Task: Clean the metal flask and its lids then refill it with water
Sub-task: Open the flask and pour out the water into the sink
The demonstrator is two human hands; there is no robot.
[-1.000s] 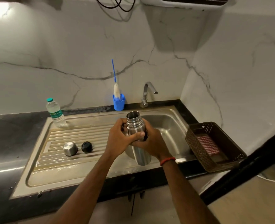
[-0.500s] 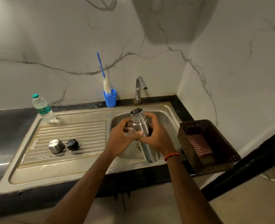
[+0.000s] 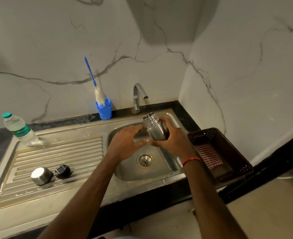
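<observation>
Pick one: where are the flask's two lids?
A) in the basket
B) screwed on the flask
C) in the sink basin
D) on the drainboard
D: the steel lid and black lid sit side by side on the ribbed drainboard, while the flask is open-mouthed in the right hand.
</observation>
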